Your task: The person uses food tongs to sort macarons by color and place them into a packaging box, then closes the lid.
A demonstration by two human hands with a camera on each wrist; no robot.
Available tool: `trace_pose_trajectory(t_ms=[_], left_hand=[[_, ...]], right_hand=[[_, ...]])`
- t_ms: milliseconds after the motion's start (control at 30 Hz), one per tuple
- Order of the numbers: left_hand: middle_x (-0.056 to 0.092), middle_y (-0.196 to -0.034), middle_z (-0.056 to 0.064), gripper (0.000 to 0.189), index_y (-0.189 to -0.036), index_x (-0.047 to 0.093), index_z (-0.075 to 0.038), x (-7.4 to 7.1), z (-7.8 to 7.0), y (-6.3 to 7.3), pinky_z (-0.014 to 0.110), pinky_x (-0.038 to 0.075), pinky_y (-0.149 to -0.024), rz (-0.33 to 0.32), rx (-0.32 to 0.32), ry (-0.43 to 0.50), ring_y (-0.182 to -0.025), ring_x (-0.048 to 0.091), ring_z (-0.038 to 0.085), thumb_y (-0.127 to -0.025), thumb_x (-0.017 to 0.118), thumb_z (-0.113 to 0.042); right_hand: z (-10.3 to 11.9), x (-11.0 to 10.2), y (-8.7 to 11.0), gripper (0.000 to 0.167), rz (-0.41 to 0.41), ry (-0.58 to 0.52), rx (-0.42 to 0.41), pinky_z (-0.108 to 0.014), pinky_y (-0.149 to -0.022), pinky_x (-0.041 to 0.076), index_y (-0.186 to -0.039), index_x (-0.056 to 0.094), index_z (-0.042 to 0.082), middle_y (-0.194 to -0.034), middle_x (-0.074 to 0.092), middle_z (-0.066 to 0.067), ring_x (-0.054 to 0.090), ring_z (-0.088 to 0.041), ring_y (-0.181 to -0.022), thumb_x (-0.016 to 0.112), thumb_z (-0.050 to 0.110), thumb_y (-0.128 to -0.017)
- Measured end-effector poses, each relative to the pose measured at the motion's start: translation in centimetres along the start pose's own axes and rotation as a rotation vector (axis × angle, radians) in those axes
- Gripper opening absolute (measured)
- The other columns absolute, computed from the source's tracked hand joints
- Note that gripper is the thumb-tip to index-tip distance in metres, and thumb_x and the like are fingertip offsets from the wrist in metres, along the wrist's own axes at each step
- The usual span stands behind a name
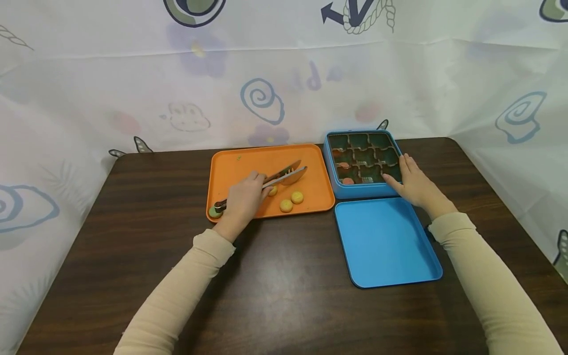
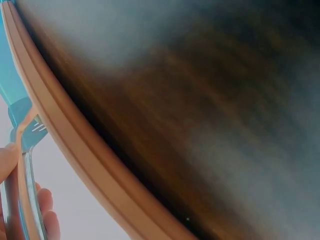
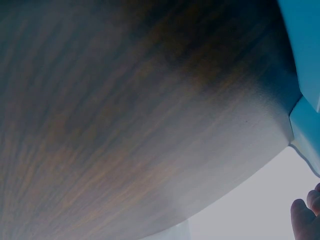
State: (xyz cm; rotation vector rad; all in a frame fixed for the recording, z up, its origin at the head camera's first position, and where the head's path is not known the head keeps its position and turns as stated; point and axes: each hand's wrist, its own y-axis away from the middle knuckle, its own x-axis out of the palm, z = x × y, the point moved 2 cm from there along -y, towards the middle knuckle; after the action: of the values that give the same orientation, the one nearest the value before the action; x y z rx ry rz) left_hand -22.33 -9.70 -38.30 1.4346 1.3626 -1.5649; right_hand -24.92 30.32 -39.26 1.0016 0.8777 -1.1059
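My left hand holds a pair of metal tongs over the orange tray. Whether anything sits between the tong tips, I cannot tell. In the left wrist view, fingers and thumb wrap the handles of the tongs. Small yellow round pieces lie on the tray near the tips, one partly behind the tongs. By its near left corner is a green round piece. My right hand, fingers extended, rests on the right edge of the blue box. That box has a divided dark insert.
A flat blue lid lies on the dark wooden table in front of the box. Reddish pieces sit in the insert's left column. Behind the table hangs a white printed cloth.
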Motion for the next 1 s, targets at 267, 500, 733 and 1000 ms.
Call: trace_pose_trajectory(t_ms=[267, 500, 733, 1000], left_hand=[[0.064, -0.096, 0.008, 0.035, -0.114, 0.064, -0.007, -0.7, -0.6, -0.9, 0.032, 0.049, -0.047, 0.019, -0.014, 0.007, -0.063, 0.062, 0.020, -0.093, 0.061, -0.034], [0.064, -0.095, 0.006, 0.034, -0.110, 0.065, -0.009, -2.2, -2.2, -2.7, 0.033, 0.051, -0.050, -0.017, 0.007, -0.008, -0.066, 0.064, 0.020, -0.094, 0.058, -0.038], [0.063, -0.104, 0.005, 0.036, -0.115, 0.063, -0.010, -2.5, -4.7, -5.3, 0.032, 0.053, -0.054, 0.004, 0.004, -0.026, -0.070, 0.065, 0.019, -0.096, 0.054, -0.039], [0.063, -0.106, 0.003, 0.036, -0.117, 0.062, -0.010, -1.5, -7.8, -7.7, 0.029, 0.054, -0.055, -0.104, 0.057, -0.069, -0.075, 0.066, 0.017, -0.096, 0.053, -0.039]], right_hand=[[0.0, -0.1, 0.0, 0.096, -0.003, 0.003, 0.000, -0.064, -0.114, 0.007, -0.149, -0.013, -0.005, -0.156, -0.013, -0.028, -0.007, -0.045, -0.146, 0.025, 0.066, -0.096], [-0.1, 0.1, -0.1, 0.097, -0.007, 0.002, -0.004, -0.065, -0.114, 0.008, -0.149, -0.012, -0.005, -0.157, -0.012, -0.028, -0.006, -0.046, -0.146, 0.024, 0.067, -0.095], [-0.3, 0.2, -0.2, 0.098, -0.013, 0.013, -0.001, -0.064, -0.115, 0.008, -0.149, -0.012, -0.005, -0.157, -0.011, -0.028, -0.005, -0.046, -0.146, 0.023, 0.068, -0.095], [-0.2, 0.1, -0.1, 0.097, -0.027, -0.004, 0.002, -0.064, -0.114, 0.009, -0.150, -0.010, -0.005, -0.157, -0.010, -0.027, -0.003, -0.046, -0.146, 0.026, 0.067, -0.095]])
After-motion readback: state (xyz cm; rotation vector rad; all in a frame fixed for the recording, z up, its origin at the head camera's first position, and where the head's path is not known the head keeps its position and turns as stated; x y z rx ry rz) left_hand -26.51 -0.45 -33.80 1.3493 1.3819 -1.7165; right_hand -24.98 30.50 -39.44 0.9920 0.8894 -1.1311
